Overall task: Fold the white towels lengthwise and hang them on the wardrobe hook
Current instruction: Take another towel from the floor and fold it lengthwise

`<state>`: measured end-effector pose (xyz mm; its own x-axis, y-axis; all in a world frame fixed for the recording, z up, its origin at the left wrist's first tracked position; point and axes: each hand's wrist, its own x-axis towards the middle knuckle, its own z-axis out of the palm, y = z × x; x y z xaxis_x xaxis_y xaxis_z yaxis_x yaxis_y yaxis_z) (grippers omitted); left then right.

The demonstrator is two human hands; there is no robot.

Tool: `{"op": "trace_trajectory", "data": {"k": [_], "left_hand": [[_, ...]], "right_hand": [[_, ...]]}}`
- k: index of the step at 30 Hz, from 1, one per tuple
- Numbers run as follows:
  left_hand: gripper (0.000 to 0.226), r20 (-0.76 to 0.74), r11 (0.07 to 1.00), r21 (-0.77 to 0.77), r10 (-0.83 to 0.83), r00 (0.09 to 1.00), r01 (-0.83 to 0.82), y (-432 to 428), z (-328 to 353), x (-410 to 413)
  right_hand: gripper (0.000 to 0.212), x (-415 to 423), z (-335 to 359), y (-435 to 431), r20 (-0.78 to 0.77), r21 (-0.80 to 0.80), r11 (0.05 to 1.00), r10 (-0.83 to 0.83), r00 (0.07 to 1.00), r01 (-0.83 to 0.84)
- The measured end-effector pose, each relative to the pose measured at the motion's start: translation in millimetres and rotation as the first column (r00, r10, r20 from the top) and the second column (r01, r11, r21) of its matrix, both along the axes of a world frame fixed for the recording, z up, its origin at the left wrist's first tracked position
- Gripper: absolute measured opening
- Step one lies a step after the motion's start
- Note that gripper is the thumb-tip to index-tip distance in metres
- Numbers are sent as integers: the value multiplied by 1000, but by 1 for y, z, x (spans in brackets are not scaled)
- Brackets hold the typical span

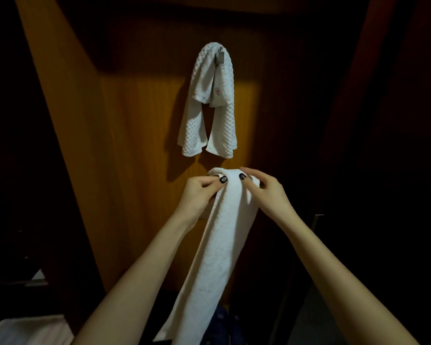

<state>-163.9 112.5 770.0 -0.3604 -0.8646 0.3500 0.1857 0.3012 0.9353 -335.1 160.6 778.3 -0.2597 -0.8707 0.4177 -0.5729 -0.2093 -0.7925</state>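
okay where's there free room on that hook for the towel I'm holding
Little is free: the metal hook is already draped with waffle towels. Bare wood panel flanks them, and a clear gap separates their hems from the folded towel in your left hand and right hand.

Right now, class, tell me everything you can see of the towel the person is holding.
The held towel is white with a fine, plain terry look, folded into a long narrow strip. Its top end is bunched over, gripped by the left hand and the right hand from either side. It hangs down towards the camera, below the hung towels on the hook, apart from them, in front of the wooden wardrobe panel.
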Motion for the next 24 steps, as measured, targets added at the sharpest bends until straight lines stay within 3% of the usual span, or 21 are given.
{"op": "trace_trajectory", "data": {"k": [2, 4, 7, 9, 11, 16, 21, 24], "left_hand": [[24, 18, 999, -2, -41, 999, 41, 3, 2, -1], [28, -79, 995, 51, -82, 993, 86, 7, 5, -4], [30, -156, 984, 112, -120, 980, 138, 8, 5, -9], [24, -92, 984, 98, -139, 986, 148, 9, 4, -10], [20, -28, 989, 53, -135, 990, 136, 8, 4, -9], [11, -2, 998, 3, 58, 998, -58, 6, 4, -8], [18, 1, 995, -51, 92, 996, -92, 6, 4, -11], [21, 37, 983, -108, 156, 987, -152, 0, 2, -7]], "right_hand": [[32, 6, -3, 5, -169, -55, 982, -190, 967, 183], [27, 15, -7, 15, -180, -237, 940, -289, 940, 244], [38, 29, -16, 24, -148, -280, 951, -174, 973, 128], [51, 33, -20, 25, -167, -236, 964, -166, 972, 124], [47, 32, -18, 24, -178, -264, 957, -168, 970, 118], [36, 23, -4, 20, -252, -245, 967, -125, 960, 62], [60, 29, 0, 20, -416, -166, 986, -40, 908, -33], [59, 20, 5, 17, -334, -168, 986, -35, 942, -23]]}}
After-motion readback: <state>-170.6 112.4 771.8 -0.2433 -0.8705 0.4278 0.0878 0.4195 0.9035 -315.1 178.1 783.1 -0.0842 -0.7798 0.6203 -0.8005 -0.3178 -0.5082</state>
